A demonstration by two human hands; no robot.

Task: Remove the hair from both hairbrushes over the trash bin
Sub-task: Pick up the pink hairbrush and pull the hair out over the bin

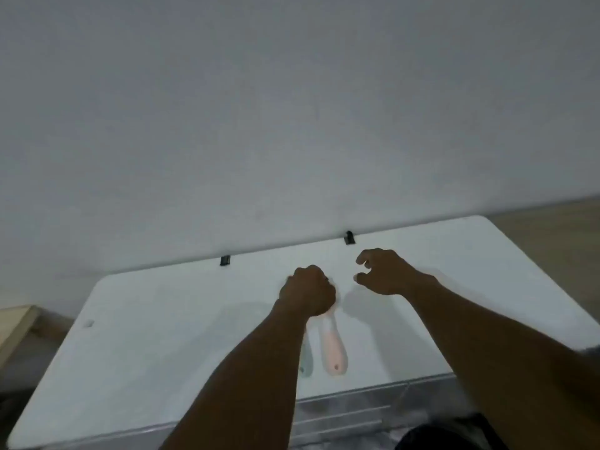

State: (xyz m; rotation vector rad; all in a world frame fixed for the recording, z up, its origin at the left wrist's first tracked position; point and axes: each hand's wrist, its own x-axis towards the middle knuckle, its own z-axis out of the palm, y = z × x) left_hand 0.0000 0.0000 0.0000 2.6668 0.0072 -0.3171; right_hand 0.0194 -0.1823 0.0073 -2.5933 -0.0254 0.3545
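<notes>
Two hairbrushes lie side by side on the white table (162,336), handles pointing toward me. The pink hairbrush (334,349) shows its handle; the pale blue hairbrush (306,358) is mostly covered by my left forearm. My left hand (308,290) is curled into a fist over the head end of the pink brush, so both brush heads and any hair are hidden. My right hand (383,272) hovers just right of it with fingers and thumb apart, holding nothing.
A pale wall rises right behind the table, with two small black clips (349,237) on the back edge. A grey ribbed container (357,414) with a dark opening (448,433) sits below the front edge. Wooden furniture (16,329) stands at the left.
</notes>
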